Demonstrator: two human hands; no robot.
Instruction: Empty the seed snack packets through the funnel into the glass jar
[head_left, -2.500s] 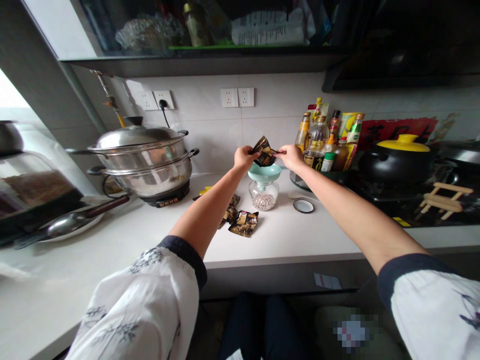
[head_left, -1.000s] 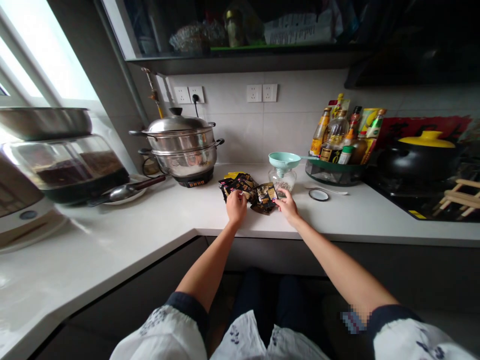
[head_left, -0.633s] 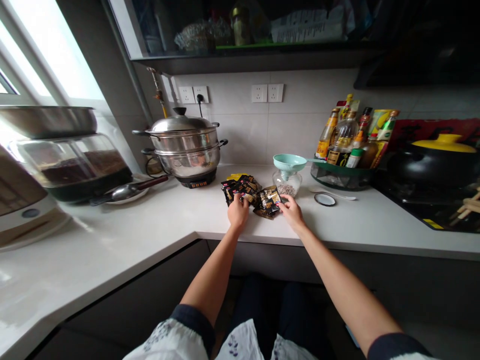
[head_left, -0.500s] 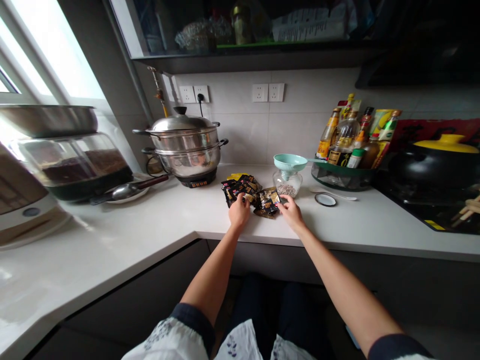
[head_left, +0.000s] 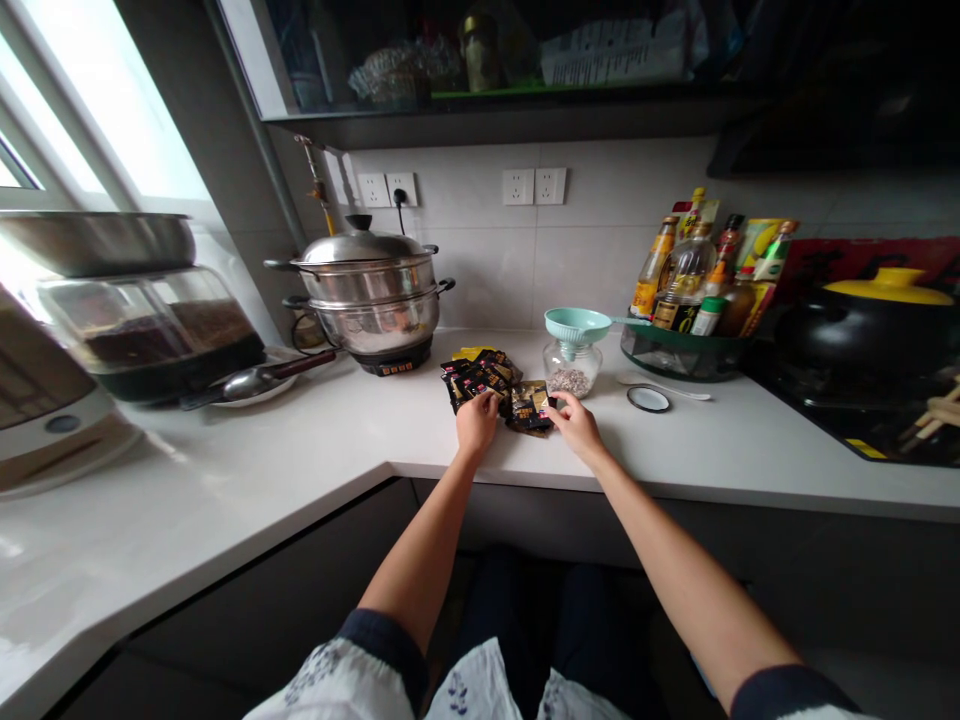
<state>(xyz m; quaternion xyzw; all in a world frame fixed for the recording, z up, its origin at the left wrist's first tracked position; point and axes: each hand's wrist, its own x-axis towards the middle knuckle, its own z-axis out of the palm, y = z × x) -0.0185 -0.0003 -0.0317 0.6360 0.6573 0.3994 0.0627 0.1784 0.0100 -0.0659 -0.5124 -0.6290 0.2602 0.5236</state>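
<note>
On the white counter lies a pile of black-and-gold sachets [head_left: 480, 375]. Pinched at its right edge by my right hand [head_left: 577, 428] is one sachet [head_left: 529, 403], held upright in front of the pile's right side. My left hand [head_left: 475, 425] is closed at the pile's near edge; its fingertips are pressed together, and what they grip is hidden. Behind my right hand stands a glass jar [head_left: 574, 372] partly filled with small pale pieces. A mint-green funnel [head_left: 577, 324] sits in the jar's mouth. To the jar's right lies a round dark-rimmed lid [head_left: 649, 399].
A steel steamer pot [head_left: 367, 290] stands back left, a ladle [head_left: 255, 380] on a plate beside it. Behind the lid are a white spoon [head_left: 686, 394] and a green tray [head_left: 675, 360] of bottles. A black pot [head_left: 862, 320] with yellow lid is far right.
The sachet in my right hand has dropped slightly, and both hands have shifted a little. The pile, jar and funnel stay in place.
</note>
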